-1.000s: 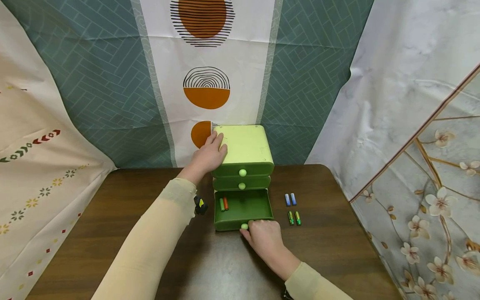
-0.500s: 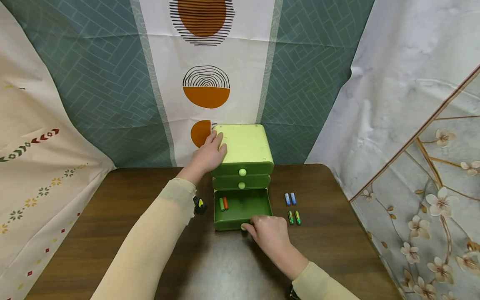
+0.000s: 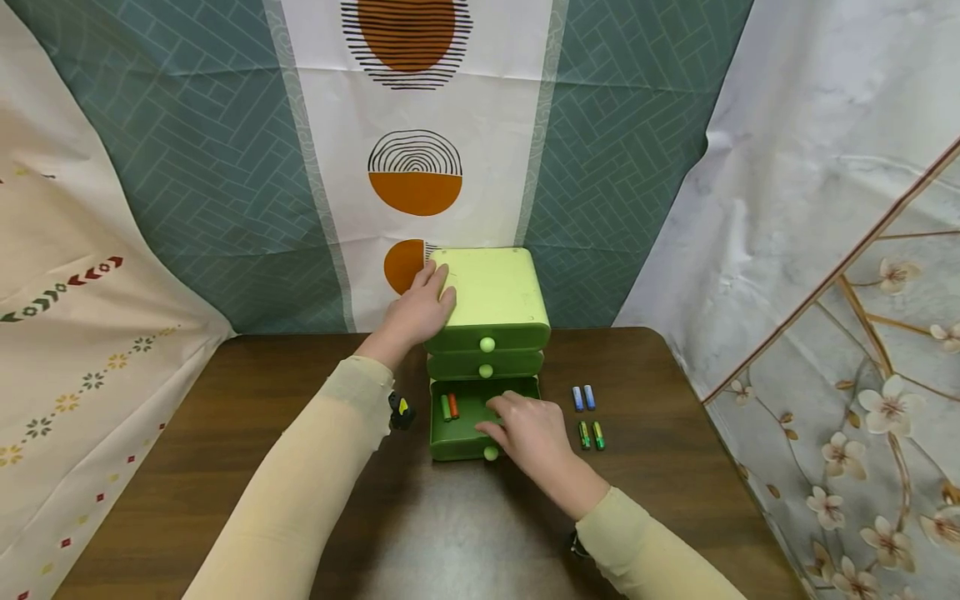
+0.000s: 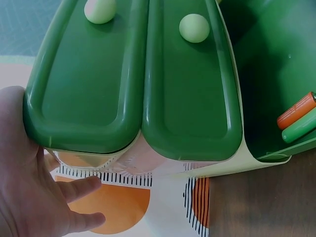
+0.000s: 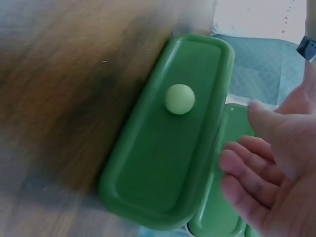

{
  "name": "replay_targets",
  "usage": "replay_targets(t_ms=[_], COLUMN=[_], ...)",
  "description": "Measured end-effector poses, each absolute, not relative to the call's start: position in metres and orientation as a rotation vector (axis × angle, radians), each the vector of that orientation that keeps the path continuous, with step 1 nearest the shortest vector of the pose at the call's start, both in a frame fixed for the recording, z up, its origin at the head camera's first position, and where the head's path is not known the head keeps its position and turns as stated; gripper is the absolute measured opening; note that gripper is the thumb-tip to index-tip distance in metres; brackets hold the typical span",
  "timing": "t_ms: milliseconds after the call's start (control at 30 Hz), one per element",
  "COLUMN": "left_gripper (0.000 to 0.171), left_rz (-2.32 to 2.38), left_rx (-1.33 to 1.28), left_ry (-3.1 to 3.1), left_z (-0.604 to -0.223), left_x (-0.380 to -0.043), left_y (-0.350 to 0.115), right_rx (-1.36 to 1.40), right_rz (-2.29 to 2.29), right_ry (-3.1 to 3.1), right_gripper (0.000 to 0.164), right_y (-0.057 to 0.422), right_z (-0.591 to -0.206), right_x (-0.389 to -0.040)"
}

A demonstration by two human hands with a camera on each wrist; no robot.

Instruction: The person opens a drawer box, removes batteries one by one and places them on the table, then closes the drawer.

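A small drawer unit (image 3: pixel 491 287) with a pale yellow-green top stands against the back cloth. Its bottom drawer (image 3: pixel 457 450) is pulled out; the two drawers above look closed. Inside it, at the left, lie an orange battery (image 4: pixel 298 109) and a green battery (image 4: pixel 301 126), side by side. My left hand (image 3: pixel 417 315) rests on the unit's upper left edge with its fingers spread. Over the right part of the open drawer is my right hand (image 3: pixel 528 429), fingers loosely bent and holding nothing. The drawer's round knob (image 5: pixel 179 98) is free of it.
Right of the drawer, two blue batteries (image 3: pixel 583 397) lie on the brown table (image 3: pixel 660 500), with two green-and-yellow batteries (image 3: pixel 591 435) nearer. A small black object with a yellow mark (image 3: pixel 402 410) shows beside my left cuff. Patterned cloths (image 3: pixel 622 167) hang behind and at both sides.
My right hand has let go of the bottom drawer's knob and risen forward over the drawer. The drawer has stayed pulled out. My left hand has not moved.
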State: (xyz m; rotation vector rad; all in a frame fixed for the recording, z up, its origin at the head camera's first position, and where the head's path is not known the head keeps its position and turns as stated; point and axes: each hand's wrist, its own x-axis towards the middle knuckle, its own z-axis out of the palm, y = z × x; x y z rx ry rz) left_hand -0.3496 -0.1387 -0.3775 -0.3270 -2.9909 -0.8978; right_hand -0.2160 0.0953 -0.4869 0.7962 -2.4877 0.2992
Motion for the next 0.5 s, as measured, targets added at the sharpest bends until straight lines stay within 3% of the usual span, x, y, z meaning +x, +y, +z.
replay_targets(t_ms=[200,500], left_gripper=[0.068,0.068], left_rz=[-0.920,-0.918], left_rx=[-0.334,-0.336], left_ry=[-2.980,-2.977], left_z=[-0.3786,-0.3781], left_x=[-0.3497,-0.3501], left_y=[-0.1387,-0.1396], right_rx=[0.932,0.993], right_rz=[0.302,0.276], right_ry=[-2.609,-2.587], right_gripper=[0.032,0.010], right_y=[0.0883,0.0854], right_z=[-0.4848,-0.4918], right_x=[-0.2177,-0.2136])
